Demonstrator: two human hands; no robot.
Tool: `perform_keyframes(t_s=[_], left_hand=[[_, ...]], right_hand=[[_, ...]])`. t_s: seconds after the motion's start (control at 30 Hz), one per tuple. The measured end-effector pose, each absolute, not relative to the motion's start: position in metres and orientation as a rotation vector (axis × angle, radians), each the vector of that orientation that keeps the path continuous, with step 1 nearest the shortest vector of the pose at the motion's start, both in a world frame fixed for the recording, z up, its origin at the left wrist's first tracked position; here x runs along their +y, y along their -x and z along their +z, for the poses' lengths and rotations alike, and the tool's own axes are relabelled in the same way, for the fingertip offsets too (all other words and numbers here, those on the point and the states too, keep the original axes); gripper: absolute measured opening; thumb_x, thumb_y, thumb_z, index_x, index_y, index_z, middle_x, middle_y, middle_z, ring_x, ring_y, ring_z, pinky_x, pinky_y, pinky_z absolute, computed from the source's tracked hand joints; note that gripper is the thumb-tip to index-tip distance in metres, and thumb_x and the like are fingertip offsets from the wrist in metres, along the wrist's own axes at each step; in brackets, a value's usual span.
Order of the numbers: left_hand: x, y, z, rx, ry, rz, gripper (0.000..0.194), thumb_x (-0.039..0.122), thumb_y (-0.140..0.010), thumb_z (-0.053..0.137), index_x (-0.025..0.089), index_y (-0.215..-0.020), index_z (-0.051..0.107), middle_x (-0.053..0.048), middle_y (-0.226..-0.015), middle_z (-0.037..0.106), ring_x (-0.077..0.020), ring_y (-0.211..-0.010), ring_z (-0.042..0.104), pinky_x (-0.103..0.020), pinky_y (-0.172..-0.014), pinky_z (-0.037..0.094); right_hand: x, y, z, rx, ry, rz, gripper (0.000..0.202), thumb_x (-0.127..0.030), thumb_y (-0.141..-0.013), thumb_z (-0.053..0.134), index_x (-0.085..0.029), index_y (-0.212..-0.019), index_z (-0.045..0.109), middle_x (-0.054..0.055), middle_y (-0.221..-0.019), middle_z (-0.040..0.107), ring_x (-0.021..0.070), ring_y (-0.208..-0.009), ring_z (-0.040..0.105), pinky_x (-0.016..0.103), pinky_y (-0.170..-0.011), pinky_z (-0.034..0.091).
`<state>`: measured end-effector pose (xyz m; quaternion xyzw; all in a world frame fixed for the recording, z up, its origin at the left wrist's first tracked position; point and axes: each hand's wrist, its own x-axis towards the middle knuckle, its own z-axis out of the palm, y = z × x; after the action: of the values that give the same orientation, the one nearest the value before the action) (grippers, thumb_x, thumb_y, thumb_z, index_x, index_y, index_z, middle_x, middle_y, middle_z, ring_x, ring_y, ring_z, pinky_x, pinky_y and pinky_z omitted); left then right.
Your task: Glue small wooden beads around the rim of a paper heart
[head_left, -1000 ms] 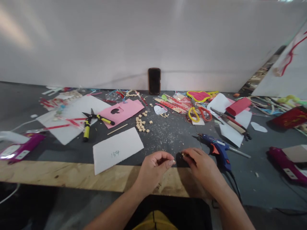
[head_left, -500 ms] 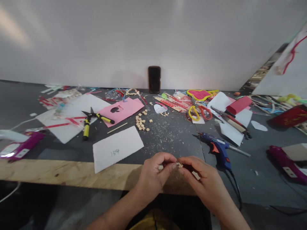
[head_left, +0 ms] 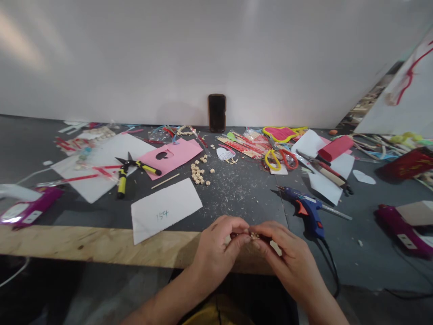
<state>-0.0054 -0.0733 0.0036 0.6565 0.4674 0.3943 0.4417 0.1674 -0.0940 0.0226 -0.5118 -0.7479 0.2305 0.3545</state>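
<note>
Near the table's front edge, my left hand (head_left: 219, 243) and my right hand (head_left: 286, 248) meet at their fingertips. Between them they pinch a small pale beige piece (head_left: 254, 235), partly covered by the fingers. It resembles the small beige clusters (head_left: 198, 174) lying in a loose group farther back on the dark table. A white card (head_left: 166, 210) marked 154 lies left of my left hand. A blue glue gun (head_left: 309, 210) rests to the right of my right hand.
Yellow-handled pliers (head_left: 122, 180), pink paper (head_left: 182, 153) and a thin stick (head_left: 165, 181) lie at the left. A phone (head_left: 217, 113) leans on the white wall at the back. Scissors (head_left: 280, 160), red-patterned strips (head_left: 240, 146) and a red roll (head_left: 335, 149) are at the right.
My fingers have shifted slightly around the small piece. A pale bit seen inside my left hand before is no longer visible. Objects on the table keep their places.
</note>
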Motion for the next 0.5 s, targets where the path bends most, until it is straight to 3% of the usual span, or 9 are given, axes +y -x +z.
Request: perform_keyframes(t_s=[0.5], left_hand=[[-0.0704, 0.0035, 0.0097, 0.912, -1.175, 0.805, 0.021, 0.035, -0.078, 0.062, 0.015, -0.072, 0.065, 0.001, -0.066, 0.059, -0.0106, -0.062, 0.049, -0.02, -0.062, 0.039]], right_hand=[[-0.0998, -0.1643, 0.0167, -1.842, 1.277, 0.616, 0.016, -0.025, -0.084, 0.058, -0.026, -0.098, 0.065, 0.003, -0.085, 0.066, 0.015, -0.078, 0.063, 0.025, -0.067, 0.051]])
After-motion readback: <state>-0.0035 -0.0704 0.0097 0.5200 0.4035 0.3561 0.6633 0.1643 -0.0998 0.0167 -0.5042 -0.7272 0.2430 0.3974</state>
